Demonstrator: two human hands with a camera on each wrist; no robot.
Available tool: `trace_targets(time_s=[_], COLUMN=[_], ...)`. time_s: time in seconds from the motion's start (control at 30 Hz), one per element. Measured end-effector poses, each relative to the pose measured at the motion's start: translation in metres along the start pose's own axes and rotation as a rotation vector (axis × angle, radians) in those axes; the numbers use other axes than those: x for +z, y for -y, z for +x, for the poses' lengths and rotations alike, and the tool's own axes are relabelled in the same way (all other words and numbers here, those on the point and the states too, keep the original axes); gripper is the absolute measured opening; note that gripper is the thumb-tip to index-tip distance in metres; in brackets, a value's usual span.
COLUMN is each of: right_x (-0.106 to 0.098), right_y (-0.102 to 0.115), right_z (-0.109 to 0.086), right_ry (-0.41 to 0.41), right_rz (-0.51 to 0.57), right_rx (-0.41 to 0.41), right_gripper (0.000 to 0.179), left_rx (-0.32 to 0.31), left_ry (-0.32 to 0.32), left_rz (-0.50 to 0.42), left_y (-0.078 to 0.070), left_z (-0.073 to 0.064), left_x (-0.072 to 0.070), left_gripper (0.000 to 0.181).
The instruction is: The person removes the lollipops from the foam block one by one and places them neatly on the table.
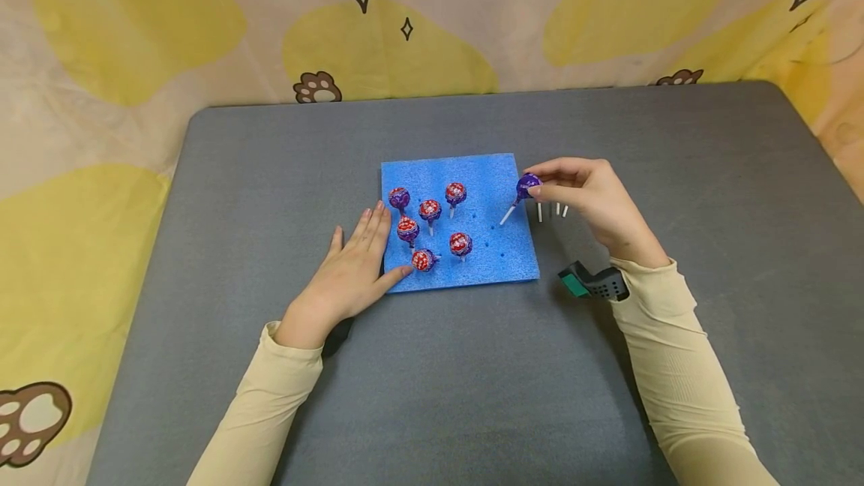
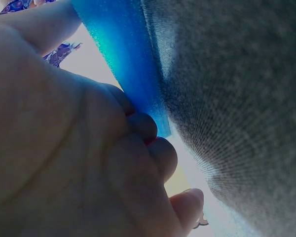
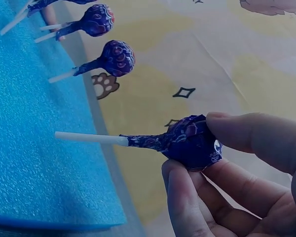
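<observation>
My right hand [image 1: 590,201] pinches a purple-wrapped lollipop [image 1: 527,186] by its candy head, above the right part of a blue foam board [image 1: 499,268]. In the right wrist view the white stick of this lollipop [image 3: 187,143] points away from the fingers, over the foam. Against the board's left edge, my left hand [image 1: 351,268] rests with its fingers straight; its thumb is near a tilted red and purple lollipop [image 1: 423,260]. Several more lollipops, one of them a purple lollipop [image 1: 399,198], stand in the board's left and middle.
Small dark holes [image 1: 487,244] dot the board's right half. Several white sticks [image 1: 539,212] show just below the right hand; the hand hides their upper ends. The board lies on a grey table [image 1: 459,381], and a yellow patterned cloth [image 1: 405,58] hangs behind.
</observation>
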State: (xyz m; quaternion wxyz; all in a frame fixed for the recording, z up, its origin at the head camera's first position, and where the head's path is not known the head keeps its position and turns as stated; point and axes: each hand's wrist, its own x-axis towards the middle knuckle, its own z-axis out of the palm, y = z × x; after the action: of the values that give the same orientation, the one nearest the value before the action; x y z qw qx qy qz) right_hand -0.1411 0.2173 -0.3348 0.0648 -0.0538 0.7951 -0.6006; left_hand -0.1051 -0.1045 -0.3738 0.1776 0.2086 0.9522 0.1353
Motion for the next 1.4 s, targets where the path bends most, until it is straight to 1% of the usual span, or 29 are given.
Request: trace_targets(time_s=[0.27,0.5,0.73,0.9,1.03,1.3,1.4], right_x=[-0.007,-0.014,-0.019,-0.024,-0.028,-0.037,-0.042], right_y=[0.000,0.001,0.001,-0.001,-0.005,-0.010,-0.011], right_z=[0.000,-0.001,-0.001,0.000,0.001,0.002,0.002], right_ry=[-0.025,-0.038,-0.070,-0.082,-0.074,-0.110,-0.117], right_rz=[0.052,0.140,0.132,0.165,0.193,0.165,0.184], right_rx=[-0.005,-0.032,-0.026,-0.031,-0.040,0.015,0.031], right_gripper=[0.020,0.018,0.019,0.018,0.016,0.016,0.016], left_rx=[0.001,0.003,0.006,0.005,0.006,0.003,0.001], left_ry=[0.003,0.001,-0.003,-0.006,-0.010,-0.006,-0.004], left_rz=[-0.002,-0.008,-0.003,-0.008,-0.014,-0.019,-0.020], left_y=[0.000,0.000,0.001,0.001,0.001,0.001,0.001], left_z=[0.000,0.000,0.000,0.000,0.000,0.000,0.000], left_x=[0.000,0.000,0.001,0.001,0.001,0.001,0.001], left_gripper=[0.087,0.087,0.086,0.087,0.087,0.087,0.088])
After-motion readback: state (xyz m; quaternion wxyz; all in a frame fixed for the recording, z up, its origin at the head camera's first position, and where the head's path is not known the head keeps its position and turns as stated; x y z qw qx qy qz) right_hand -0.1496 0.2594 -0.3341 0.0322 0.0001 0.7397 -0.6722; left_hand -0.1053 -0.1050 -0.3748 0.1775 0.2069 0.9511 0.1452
